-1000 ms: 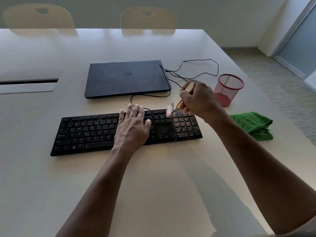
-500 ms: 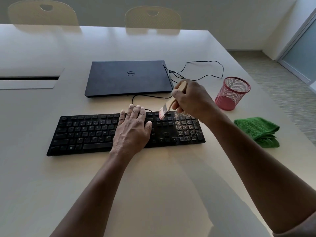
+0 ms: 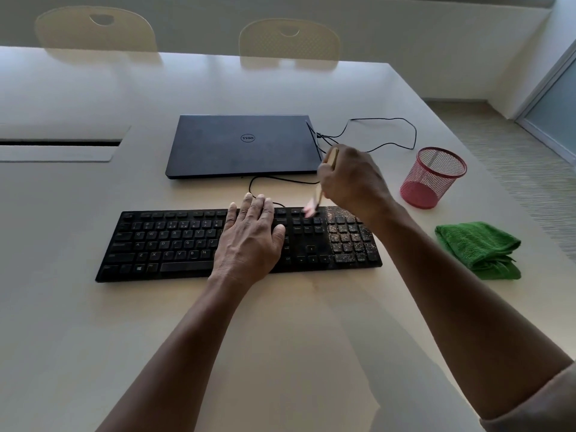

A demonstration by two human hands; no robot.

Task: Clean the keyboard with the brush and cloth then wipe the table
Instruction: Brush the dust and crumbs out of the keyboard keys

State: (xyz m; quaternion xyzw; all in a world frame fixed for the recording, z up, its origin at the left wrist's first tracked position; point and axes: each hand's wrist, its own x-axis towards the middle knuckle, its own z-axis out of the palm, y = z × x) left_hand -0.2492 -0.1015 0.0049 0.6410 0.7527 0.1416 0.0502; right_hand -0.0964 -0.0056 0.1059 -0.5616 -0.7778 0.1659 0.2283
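1. The keyboard [image 3: 174,241] is one long, flat black plastic slab with low square keys. Its right-hand number block is speckled with gritty tan crumbs, while the letter keys look matte and mostly clean.
2. The left hand [image 3: 249,241] lies flat on the middle of the keyboard, fingers straight and slightly spread, pressing down and holding nothing.
3. The right hand [image 3: 352,179] is curled round the pale wooden handle of the brush [image 3: 314,204]. The handle slants down to the left, and the blurred pinkish bristles meet the keys at the top edge, just left of the crumbed block.
4. One green cloth [image 3: 478,249], nubbly and folded into a soft lump, lies on the table [image 3: 280,338] to the right of the keyboard, apart from it and near the table's right edge.
5. One red wire-mesh cup [image 3: 433,177], round and upright, stands behind the cloth.
6. One closed dark laptop [image 3: 243,145] with a smooth matte lid lies behind the keyboard, and thin black cables [image 3: 383,120] loop beside it.
7. Two pale rounded chairs [image 3: 290,39] stand at the far edge.
8. The smooth cream tabletop lies broad and bare in front of the keyboard and to its left.
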